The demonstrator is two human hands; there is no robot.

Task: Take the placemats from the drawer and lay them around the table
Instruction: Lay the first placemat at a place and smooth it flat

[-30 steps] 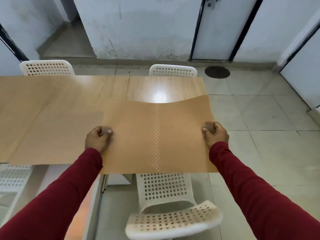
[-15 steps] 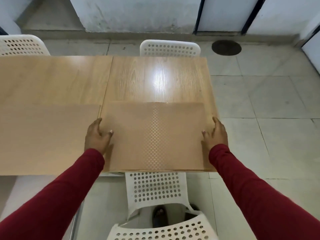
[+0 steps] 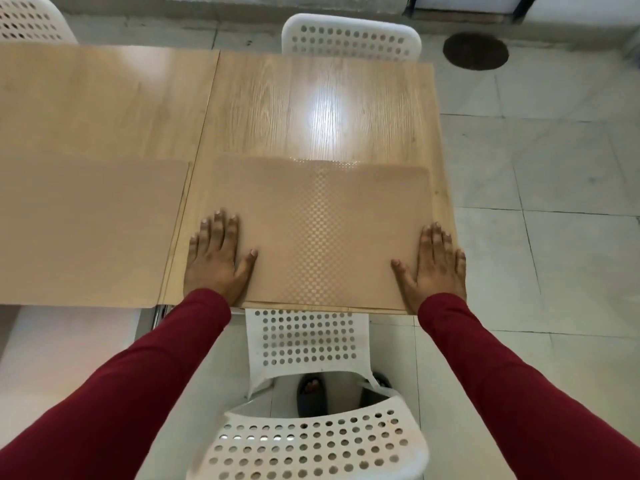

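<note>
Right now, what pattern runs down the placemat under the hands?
A shiny checkered band on the tan placemat, head view.

2 tan placemats (image 3: pixel 322 233) (image 3: pixel 86 233) lie flat side by side.

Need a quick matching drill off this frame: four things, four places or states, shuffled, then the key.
Things:
1. left hand
2. right hand
3. second placemat
4. floor drain cover

Places or states:
A. lies flat on the left table section, untouched
B. open palm pressing the near placemat's right edge
C. dark round disc on the tiles beyond the table
D. open palm pressing the near placemat's left edge

Pairs: 1-D, 2-B, 3-A, 4-C
</note>
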